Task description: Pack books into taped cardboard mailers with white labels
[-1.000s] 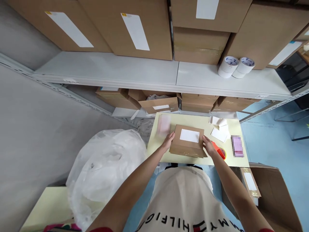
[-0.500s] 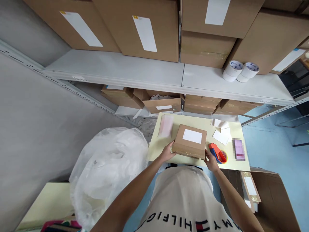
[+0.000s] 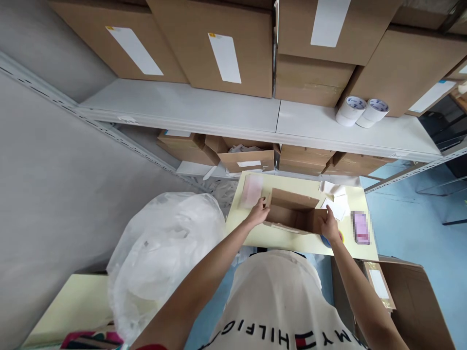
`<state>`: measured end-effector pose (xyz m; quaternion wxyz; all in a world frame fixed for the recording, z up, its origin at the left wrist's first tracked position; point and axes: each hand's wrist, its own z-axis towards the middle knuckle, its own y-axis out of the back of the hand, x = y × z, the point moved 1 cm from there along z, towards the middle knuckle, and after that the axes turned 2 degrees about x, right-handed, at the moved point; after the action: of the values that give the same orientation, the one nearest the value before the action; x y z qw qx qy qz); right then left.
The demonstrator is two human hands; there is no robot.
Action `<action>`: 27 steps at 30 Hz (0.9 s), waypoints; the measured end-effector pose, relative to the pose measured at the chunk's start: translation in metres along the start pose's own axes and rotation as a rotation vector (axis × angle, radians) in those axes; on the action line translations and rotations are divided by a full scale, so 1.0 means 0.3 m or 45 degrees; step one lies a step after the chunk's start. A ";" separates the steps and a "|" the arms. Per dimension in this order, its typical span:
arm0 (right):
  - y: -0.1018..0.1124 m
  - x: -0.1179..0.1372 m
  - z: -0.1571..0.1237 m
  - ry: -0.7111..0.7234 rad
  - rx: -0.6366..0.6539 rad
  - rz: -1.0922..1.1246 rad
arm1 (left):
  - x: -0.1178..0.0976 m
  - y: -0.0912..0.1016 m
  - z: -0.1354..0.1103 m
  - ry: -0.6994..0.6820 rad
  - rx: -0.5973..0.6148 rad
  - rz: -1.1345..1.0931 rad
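A small cardboard box (image 3: pixel 292 233) stands open-side up over the pale yellow table (image 3: pixel 251 236), its inside showing and its far flap raised. My left hand (image 3: pixel 258 213) is closed on the box's left edge. My right hand (image 3: pixel 329 226) pinches the flap at the right end, which sticks outward. Partly hidden behind that hand and the box is a tape dispenser (image 3: pixel 326 241), with only some blue and yellow showing. Just beyond my right hand lie white paper slips (image 3: pixel 339 206). A pinkish sheet (image 3: pixel 251 190) lies left of the box.
A shelf (image 3: pixel 226 104) with large cartons (image 3: pixel 233 29) and white tape rolls (image 3: pixel 350 111) spans the back. At left bulges a translucent plastic bag (image 3: pixel 164 262). A blurred purple item (image 3: pixel 361 227) lies at the table's right, above a large open carton (image 3: pixel 416 301).
The box has turned over: its labelled top faced up before, and now its open inside does. Both hands have shifted up its sides, and the box now covers much of the tape dispenser.
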<state>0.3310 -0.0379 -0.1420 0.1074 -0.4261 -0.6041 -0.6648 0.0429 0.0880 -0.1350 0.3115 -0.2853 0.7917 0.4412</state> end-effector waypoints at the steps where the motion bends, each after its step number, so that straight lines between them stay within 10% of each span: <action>1: 0.007 0.008 -0.008 0.066 -0.058 -0.133 | 0.005 0.014 -0.006 -0.020 -0.050 -0.002; 7: 0.051 0.122 -0.085 0.293 0.243 -0.668 | -0.013 0.076 -0.101 -0.446 -0.265 0.478; 16: -0.071 0.085 -0.194 -0.187 0.680 -0.437 | 0.040 0.065 -0.102 -0.542 -0.069 0.516; 27: -0.181 -0.020 -0.128 -0.098 0.378 -0.027 | 0.136 -0.075 -0.040 -0.278 0.164 0.222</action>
<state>0.2823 -0.0611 -0.1813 0.1389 -0.4243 -0.7038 -0.5525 0.0301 0.0600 -0.1722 0.3740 -0.1452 0.8015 0.4435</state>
